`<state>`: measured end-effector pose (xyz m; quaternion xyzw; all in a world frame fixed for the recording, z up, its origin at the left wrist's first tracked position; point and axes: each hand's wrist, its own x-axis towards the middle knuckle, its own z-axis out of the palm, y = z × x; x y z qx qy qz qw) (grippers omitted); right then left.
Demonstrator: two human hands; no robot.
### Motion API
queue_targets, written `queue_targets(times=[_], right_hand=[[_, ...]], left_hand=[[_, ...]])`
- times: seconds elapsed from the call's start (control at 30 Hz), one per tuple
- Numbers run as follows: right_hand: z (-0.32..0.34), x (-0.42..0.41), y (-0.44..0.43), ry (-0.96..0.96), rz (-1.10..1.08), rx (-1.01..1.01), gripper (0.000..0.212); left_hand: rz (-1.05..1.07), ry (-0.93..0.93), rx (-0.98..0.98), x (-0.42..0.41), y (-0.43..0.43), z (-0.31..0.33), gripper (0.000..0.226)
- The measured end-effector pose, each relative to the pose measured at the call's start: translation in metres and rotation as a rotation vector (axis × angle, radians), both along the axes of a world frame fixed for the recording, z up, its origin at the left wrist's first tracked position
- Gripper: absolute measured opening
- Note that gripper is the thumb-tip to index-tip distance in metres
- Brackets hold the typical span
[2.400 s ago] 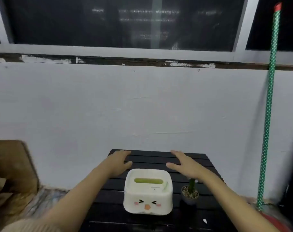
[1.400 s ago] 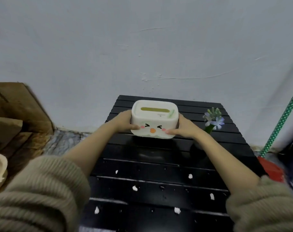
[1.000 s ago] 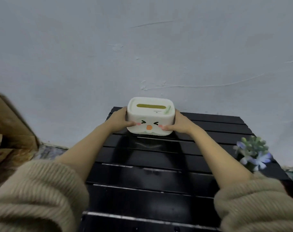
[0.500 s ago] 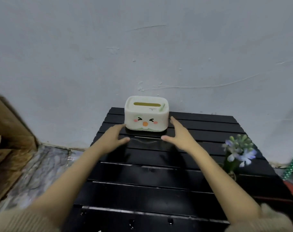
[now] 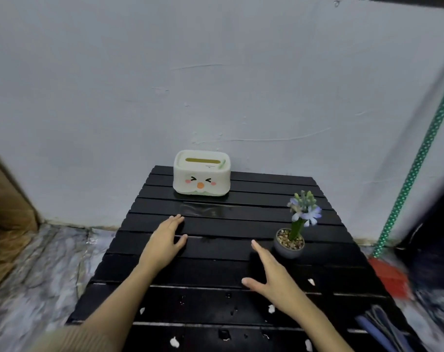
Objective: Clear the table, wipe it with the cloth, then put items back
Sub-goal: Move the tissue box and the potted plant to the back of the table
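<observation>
Both my hands, left (image 5: 162, 243) and right (image 5: 273, 274), hover open and empty over the black slatted surface (image 5: 216, 270). The white face-printed tissue box (image 5: 201, 172) sits at its far edge; the small potted flower (image 5: 290, 242) stands just beside my right fingertips.

On 1 slatted table (image 5: 241, 270) sit 1 tissue box (image 5: 201, 173), 1 potted flower (image 5: 292, 237) and about 7 white scraps (image 5: 174, 341).

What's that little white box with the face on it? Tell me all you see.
The tissue box is white with rounded corners and looks like plastic. Its front shows squinting eyes, pink cheeks and an orange beak; its top has a yellow-green slot. It stands upright at the far edge of the black slatted table, near the wall, with no hand touching it.
</observation>
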<state>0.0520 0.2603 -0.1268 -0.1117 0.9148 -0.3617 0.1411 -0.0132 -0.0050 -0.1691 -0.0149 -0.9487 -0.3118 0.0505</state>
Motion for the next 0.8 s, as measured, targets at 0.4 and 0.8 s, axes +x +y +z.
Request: queue_targets(times=[0.4, 0.8], right_hand=[[0.003, 0.008, 0.079, 0.159, -0.299, 0.002, 0.079], [-0.002, -0.052, 0.053, 0.245, -0.346, 0.014, 0.076]], left_hand=[[0.014, -0.001, 0.002, 0.001, 0.0, 0.0, 0.051], [0.009, 0.005, 0.006, 0.0, 0.001, -0.002, 0.05]])
